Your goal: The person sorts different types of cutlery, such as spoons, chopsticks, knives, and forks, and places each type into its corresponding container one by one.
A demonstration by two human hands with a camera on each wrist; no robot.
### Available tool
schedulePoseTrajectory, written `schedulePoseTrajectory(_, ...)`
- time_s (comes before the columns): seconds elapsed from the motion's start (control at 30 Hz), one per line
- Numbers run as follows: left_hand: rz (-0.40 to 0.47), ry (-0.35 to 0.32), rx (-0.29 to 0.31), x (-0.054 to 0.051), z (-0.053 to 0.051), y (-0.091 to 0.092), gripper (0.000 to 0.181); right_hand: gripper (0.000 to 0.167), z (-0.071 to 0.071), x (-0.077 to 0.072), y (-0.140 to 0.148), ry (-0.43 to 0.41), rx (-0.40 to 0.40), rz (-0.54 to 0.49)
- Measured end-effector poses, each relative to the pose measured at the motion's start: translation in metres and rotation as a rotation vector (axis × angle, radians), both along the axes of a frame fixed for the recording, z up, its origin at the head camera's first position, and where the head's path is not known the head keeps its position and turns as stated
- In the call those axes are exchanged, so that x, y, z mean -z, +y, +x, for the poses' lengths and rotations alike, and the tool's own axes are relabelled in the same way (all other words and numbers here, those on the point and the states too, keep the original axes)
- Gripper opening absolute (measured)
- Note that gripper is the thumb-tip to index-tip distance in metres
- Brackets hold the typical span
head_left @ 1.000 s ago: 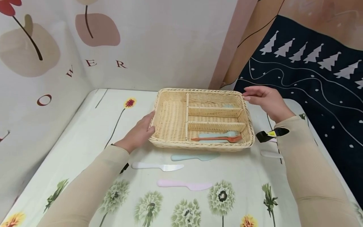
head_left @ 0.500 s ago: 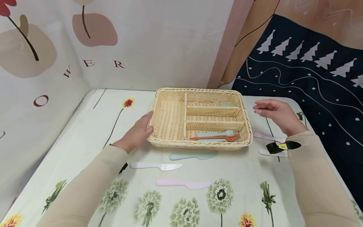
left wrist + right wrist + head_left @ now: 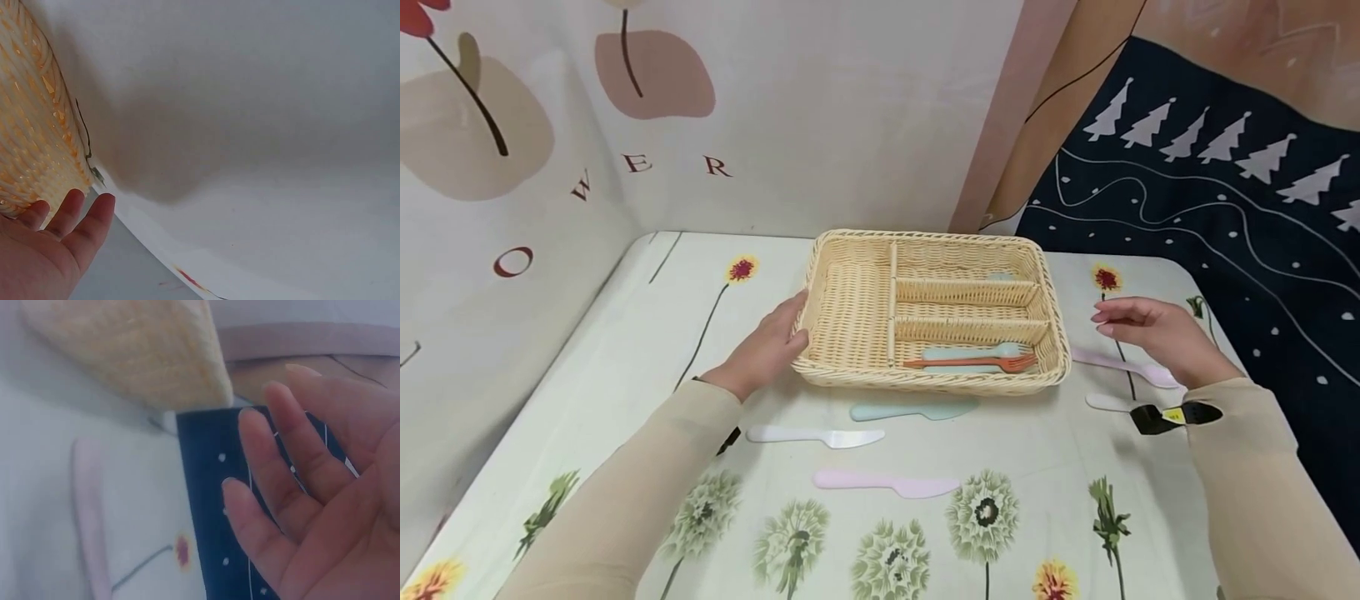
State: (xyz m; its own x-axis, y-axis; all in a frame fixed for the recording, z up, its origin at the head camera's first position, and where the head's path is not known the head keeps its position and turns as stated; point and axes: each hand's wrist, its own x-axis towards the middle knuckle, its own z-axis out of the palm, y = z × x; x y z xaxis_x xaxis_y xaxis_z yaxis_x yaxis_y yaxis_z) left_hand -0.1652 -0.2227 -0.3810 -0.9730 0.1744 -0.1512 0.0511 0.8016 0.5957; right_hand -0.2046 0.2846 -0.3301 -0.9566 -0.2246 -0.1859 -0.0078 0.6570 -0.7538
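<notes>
The left hand (image 3: 767, 346) rests slack against the left end of the wicker basket (image 3: 853, 312); the right hand (image 3: 1165, 335), loosely curved, hangs near the pink spoon (image 3: 1126, 367); both empty. Probably a reach; pickup would need a lowered pinch.

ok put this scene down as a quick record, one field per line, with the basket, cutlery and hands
basket: woven basket, four compartments, on a flowered tablecloth
near right compartment: orange fork, light-blue cutlery
far right compartment: light-blue piece, mostly hidden
in front of basket: light-blue knife, white knife, pink knife
right of basket: pink utensil, white utensil
left hand: touching basket's left side
right hand: holding nothing, apart from basket
</notes>
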Motion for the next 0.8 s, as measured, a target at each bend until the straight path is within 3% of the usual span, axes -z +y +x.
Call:
schedulePoseTrajectory(0.3,-0.005,-0.005,0.003,0.001,-0.002,-0.001,0.067,0.05,0.014,0.011,0.018,-0.094,-0.005,0.081)
schedulePoseTrajectory(0.53,0.009,-0.007,0.003,0.001,-0.001,-0.002,0.067,0.049,0.015,0.017,0.03,-0.154,-0.039,0.157)
schedulePoseTrajectory(0.8,0.007,-0.002,0.011,0.002,-0.002,-0.001,0.067,0.043,0.02,0.029,0.044,-0.165,-0.078,0.146)
